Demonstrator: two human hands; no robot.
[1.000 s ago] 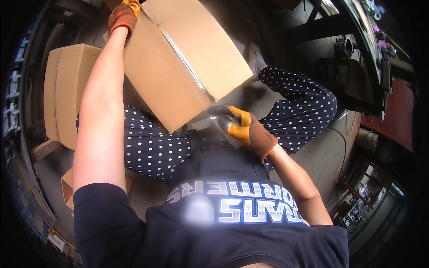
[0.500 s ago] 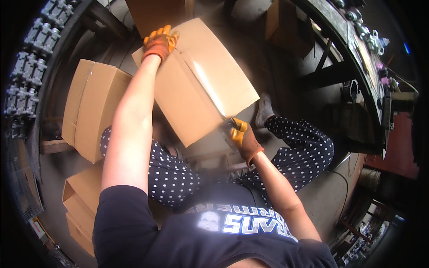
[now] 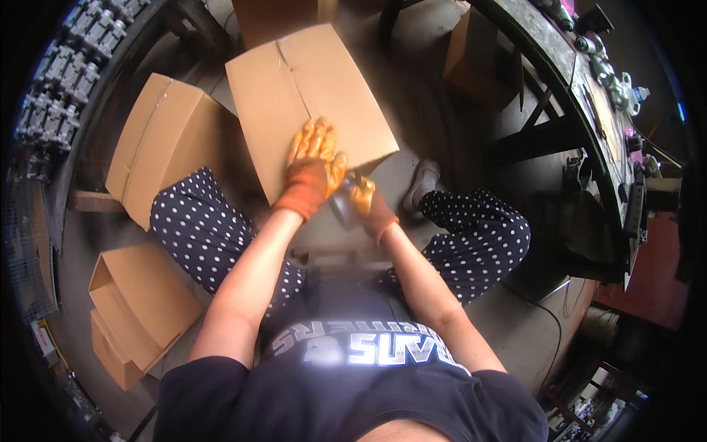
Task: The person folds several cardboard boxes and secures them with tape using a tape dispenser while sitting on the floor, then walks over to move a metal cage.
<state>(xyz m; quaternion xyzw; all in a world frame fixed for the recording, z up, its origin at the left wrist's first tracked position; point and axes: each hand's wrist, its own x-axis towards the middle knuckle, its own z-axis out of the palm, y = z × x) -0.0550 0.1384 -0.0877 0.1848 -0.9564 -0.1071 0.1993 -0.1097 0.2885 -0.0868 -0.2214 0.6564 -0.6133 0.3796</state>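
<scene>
A closed cardboard box (image 3: pixel 346 96) stands in front of me between my legs, its top seam running toward me. My left hand (image 3: pixel 313 166), in an orange-coated work glove, lies flat over the near end of the seam, fingers stretched out. Just right of it, by the box's near edge, my gloved right hand (image 3: pixel 368 202) is closed round a roll of clear tape (image 3: pixel 343 206). Motion blurs the roll, and the gloved fingers partly cover it.
Another closed box (image 3: pixel 158 144) stands at my left, with an open box (image 3: pixel 140 309) nearer. More cartons (image 3: pixel 276 18) (image 3: pixel 471 62) stand farther off. Grey metal parts (image 3: pixel 70 96) are stacked at the left. A cluttered workbench (image 3: pixel 582 96) curves along the right.
My left hand has come from the box's far left edge to its near end. The box has turned and shifted slightly left. The right hand has moved left and a little farther off, beside the left.
</scene>
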